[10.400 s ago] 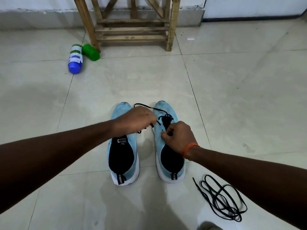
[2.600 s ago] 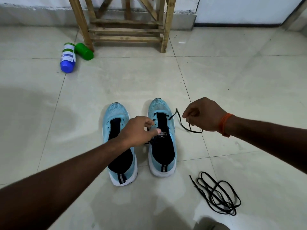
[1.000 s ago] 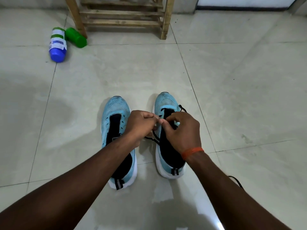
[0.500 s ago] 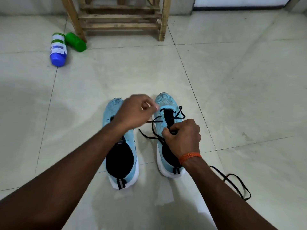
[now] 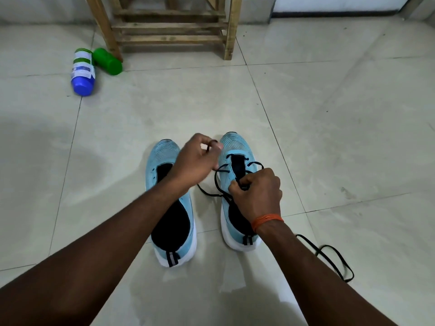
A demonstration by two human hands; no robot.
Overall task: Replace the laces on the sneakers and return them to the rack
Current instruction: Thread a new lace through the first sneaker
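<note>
Left hand (image 5: 196,161) pinches the thin black shoelace (image 5: 220,182) end; right hand (image 5: 257,192) grips it closed at the right light-blue knit sneaker (image 5: 235,149) eyelets.

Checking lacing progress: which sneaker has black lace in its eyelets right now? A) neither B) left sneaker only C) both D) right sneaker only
D: the black lace crosses the front eyelets of the right sneaker, with the left hand and the right hand each pinching it, while the left sneaker shows bare eyelets.
</note>
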